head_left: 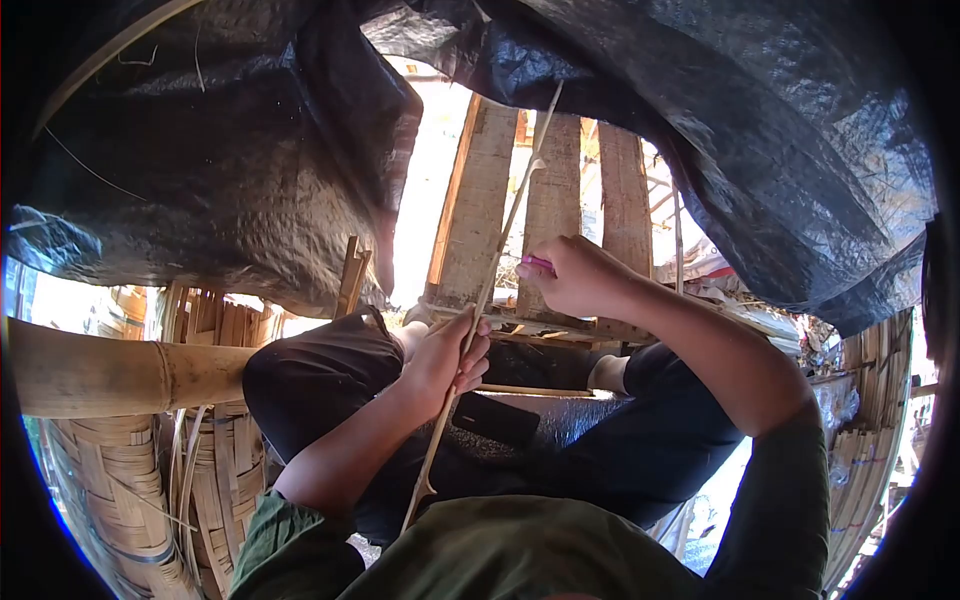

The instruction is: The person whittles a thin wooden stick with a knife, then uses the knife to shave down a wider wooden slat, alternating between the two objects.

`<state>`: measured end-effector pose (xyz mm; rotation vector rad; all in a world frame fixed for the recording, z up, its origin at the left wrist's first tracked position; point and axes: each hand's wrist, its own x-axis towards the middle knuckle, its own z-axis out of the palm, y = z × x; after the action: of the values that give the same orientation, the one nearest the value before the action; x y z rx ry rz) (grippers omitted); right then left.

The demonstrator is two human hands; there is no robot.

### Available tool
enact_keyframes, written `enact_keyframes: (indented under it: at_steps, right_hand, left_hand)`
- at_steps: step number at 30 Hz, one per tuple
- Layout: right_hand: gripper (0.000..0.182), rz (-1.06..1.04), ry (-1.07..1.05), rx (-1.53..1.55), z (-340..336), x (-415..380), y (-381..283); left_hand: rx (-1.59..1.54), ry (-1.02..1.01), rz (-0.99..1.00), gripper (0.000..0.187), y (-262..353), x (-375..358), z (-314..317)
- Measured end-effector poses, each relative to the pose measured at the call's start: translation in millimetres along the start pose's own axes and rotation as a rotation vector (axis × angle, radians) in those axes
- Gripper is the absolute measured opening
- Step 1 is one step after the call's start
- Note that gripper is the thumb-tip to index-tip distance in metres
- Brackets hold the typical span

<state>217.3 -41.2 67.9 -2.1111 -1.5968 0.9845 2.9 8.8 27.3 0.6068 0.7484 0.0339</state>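
A long thin strip of bamboo or wood (508, 222) runs slantwise from the upper middle down to the person's lap. My left hand (447, 358) is closed round its middle, with the fingers wrapped over it. To the right of the strip, my right hand (572, 275) is closed on a small pink object (538, 264), whose end sticks out toward the strip. The rest of that object is hidden in the fist. My right hand appears apart from the strip. On the lap below lies a dark rectangular object (495, 419).
Wooden planks (478, 205) stand ahead beneath dark plastic sheeting (200, 150). A thick bamboo pole (130, 373) reaches in from the left, above woven bamboo baskets (120, 500). Bundled strips (865, 480) are at the right. Crossed legs in dark trousers (640, 430) frame the lap.
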Motion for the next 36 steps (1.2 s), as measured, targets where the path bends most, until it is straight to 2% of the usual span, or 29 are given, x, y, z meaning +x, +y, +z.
enact_keyframes:
  at_steps: [3, 5, 6, 7, 9, 13, 15, 16, 20, 22, 25, 29, 36]
  right_hand:
    - [0.045, -0.099, 0.032, -0.055, 13, 4, -3]
    - [0.061, 0.065, -0.197, 0.171, 26, 13, 8]
    - [0.07, 0.05, -0.133, 0.225, 30, 11, 4]
    - [0.07, 0.058, -0.139, 0.221, 31, 10, 0]
    - [0.069, 0.045, -0.061, 0.101, 30, 8, -11]
    - [0.067, 0.022, 0.012, 0.171, 52, 8, -12]
    - [0.064, -0.096, 0.245, -0.122, 57, 6, -17]
    - [0.052, -0.022, 0.125, -0.093, 50, 6, -24]
    - [0.047, -0.05, 0.033, -0.106, 42, 8, -31]
    - [0.042, -0.04, -0.119, 0.176, 31, 6, -38]
    - [0.037, -0.067, -0.079, 0.184, 23, 8, -38]
    - [0.031, -0.136, -0.146, 0.15, 19, 17, -28]
    - [0.037, -0.117, -0.083, 0.064, 21, 15, -29]
  left_hand:
    - [0.035, -0.002, 0.024, 0.032, -2, 1, -5]
    - [0.044, 0.006, 0.014, 0.033, -1, 1, -6]
    - [0.037, 0.002, 0.01, 0.033, -1, 0, -6]
    - [0.069, 0.036, 0.021, 0.034, 0, 0, -5]
    - [0.092, 0.068, 0.031, 0.035, 1, 0, -3]
    - [0.128, 0.106, 0.041, 0.038, 4, 2, -5]
    - [0.128, 0.101, 0.039, 0.039, 3, 3, -9]
    - [0.098, 0.101, 0.048, 0.041, 2, 4, -10]
    - [0.048, 0.118, 0.033, 0.042, 14, 3, -13]
    - [0.022, 0.091, 0.029, 0.041, 20, 4, -17]
    - [0.001, 0.06, 0.014, 0.041, 24, 3, -19]
    - [-0.008, 0.053, -0.033, 0.039, 25, 3, -20]
    - [0.022, 0.017, -0.062, 0.038, 29, 0, -16]
